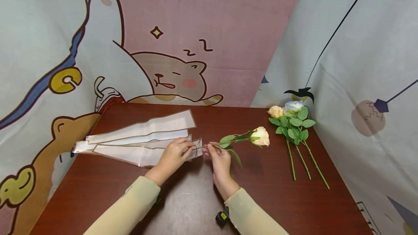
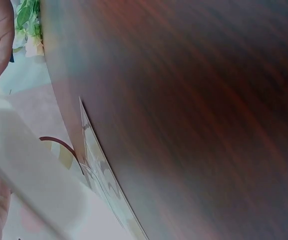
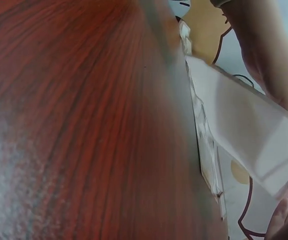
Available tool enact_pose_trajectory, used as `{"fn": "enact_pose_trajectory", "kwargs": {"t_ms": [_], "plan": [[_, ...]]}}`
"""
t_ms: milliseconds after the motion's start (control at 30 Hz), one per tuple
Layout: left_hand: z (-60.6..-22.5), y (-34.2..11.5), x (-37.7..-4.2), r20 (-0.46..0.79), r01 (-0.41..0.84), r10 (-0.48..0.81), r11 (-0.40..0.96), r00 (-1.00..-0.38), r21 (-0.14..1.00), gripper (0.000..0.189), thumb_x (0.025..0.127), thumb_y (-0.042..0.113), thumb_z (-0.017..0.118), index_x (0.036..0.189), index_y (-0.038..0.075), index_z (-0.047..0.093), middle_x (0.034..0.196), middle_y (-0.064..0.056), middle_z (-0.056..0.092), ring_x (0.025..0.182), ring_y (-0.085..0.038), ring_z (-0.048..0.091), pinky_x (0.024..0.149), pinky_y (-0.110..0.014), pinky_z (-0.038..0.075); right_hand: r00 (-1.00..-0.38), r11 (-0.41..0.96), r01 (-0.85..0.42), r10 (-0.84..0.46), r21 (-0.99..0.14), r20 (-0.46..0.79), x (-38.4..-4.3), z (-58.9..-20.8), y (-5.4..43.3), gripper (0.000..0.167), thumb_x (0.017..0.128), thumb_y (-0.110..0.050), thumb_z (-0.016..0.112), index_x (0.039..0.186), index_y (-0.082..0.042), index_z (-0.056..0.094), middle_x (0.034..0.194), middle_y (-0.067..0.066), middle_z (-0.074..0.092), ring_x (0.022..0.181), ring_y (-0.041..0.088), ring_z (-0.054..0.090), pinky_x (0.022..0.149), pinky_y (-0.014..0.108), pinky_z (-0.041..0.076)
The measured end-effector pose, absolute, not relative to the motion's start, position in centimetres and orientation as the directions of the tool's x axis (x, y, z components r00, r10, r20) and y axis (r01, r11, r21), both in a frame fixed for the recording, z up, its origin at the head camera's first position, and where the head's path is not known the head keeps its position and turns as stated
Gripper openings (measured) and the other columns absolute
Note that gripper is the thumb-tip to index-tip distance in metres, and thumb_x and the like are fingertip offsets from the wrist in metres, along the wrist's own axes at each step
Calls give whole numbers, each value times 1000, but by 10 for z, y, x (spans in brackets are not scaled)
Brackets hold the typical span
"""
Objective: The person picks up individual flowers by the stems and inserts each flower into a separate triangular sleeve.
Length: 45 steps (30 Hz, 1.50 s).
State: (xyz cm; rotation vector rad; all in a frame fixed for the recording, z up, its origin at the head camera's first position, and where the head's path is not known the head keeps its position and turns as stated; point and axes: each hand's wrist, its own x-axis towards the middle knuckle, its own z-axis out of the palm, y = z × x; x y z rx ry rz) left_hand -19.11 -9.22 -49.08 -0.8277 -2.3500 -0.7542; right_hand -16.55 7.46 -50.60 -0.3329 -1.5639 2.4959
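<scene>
A cream rose (image 1: pixel 260 136) with green leaves lies across the middle of the head view, its bloom to the right. My right hand (image 1: pixel 222 166) pinches its stem just below the leaves. To the left, my left hand (image 1: pixel 176 155) pinches the wide end of a white, gold-edged flower sleeve (image 3: pixel 253 120). The sleeve is lifted off the table at a tilt in the right wrist view. The stem's lower end reaches the sleeve's wide end, between my two hands. My left fingers partly hide that end, so I cannot tell how deep the stem sits.
More white flower sleeves (image 1: pixel 143 130) lie fanned on the brown table (image 1: pixel 186 202), beyond my left hand. At the back right lie several roses, one a peach rose (image 1: pixel 275 111) and one a white rose (image 1: pixel 294 105), stems toward me. A printed cloth (image 1: pixel 228 28) hangs behind the table.
</scene>
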Motion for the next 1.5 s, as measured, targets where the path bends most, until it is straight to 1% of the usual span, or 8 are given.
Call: {"fn": "enact_pose_trajectory", "kwargs": {"t_ms": [367, 600, 733, 900, 1067, 1267, 1367, 1500], "plan": [[-491, -91, -190, 653, 676, 352, 652, -670, 343, 10, 80, 9, 75, 89, 11, 74, 92, 1, 68, 88, -16, 63, 79, -31, 54, -956, -448, -25, 273, -894, -111, -164, -502, 74, 15, 85, -5, 68, 94, 7, 66, 77, 3, 72, 69, 12, 69, 72, 34, 57], [-494, -89, -192, 726, 734, 335, 592, -601, 334, 13, 77, 8, 77, 90, 9, 73, 93, -2, 67, 90, -17, 63, 81, -30, 54, -943, -425, 13, 295, -905, -152, -163, -502, 70, 11, 82, -7, 73, 86, 3, 69, 66, -1, 68, 61, 10, 66, 63, 27, 55], [-493, -88, -192, 741, 753, 338, 570, -580, 329, 13, 78, 8, 76, 90, 9, 73, 94, -1, 67, 90, -17, 63, 81, -29, 53, -942, -391, 33, 295, -920, -158, -163, -500, 68, 17, 82, -7, 73, 90, 8, 68, 65, -4, 66, 61, 7, 63, 61, 22, 53], [-491, -88, -190, 728, 747, 344, 573, -593, 338, 12, 80, 7, 74, 91, 10, 73, 94, -1, 67, 91, -17, 63, 83, -29, 53, -944, -388, 1, 304, -922, -129, -163, -500, 67, 22, 82, -3, 72, 98, 9, 63, 74, -5, 64, 66, 5, 59, 61, 19, 50], [-494, -88, -191, 731, 748, 348, 578, -587, 326, 12, 79, 7, 75, 91, 9, 73, 93, -2, 67, 90, -18, 63, 81, -29, 53, -946, -357, -20, 308, -934, -98, -163, -503, 67, 25, 83, -5, 71, 102, 9, 62, 79, -4, 65, 74, 5, 59, 68, 19, 51], [-494, -90, -193, 745, 749, 336, 582, -576, 316, 13, 77, 5, 75, 90, 8, 73, 92, -2, 67, 89, -19, 63, 82, -30, 53, -981, -309, 11, 182, -951, -70, -159, -503, 71, 31, 91, -13, 64, 113, 6, 55, 86, 5, 71, 81, 9, 66, 84, 33, 52], [-494, -92, -193, 742, 740, 330, 592, -583, 319, 13, 77, 5, 76, 90, 8, 73, 92, -2, 67, 89, -18, 63, 80, -30, 53, -986, -300, 1, 159, -954, -51, -158, -501, 74, 29, 92, -15, 61, 113, 4, 52, 89, 7, 71, 83, 10, 66, 87, 34, 50], [-493, -92, -193, 736, 739, 331, 588, -591, 329, 13, 78, 6, 75, 91, 9, 73, 93, -2, 68, 90, -18, 63, 81, -30, 53, -979, -298, 18, 190, -954, -78, -158, -501, 76, 24, 90, -16, 64, 107, 0, 57, 86, 4, 71, 82, 9, 67, 88, 34, 50]]}}
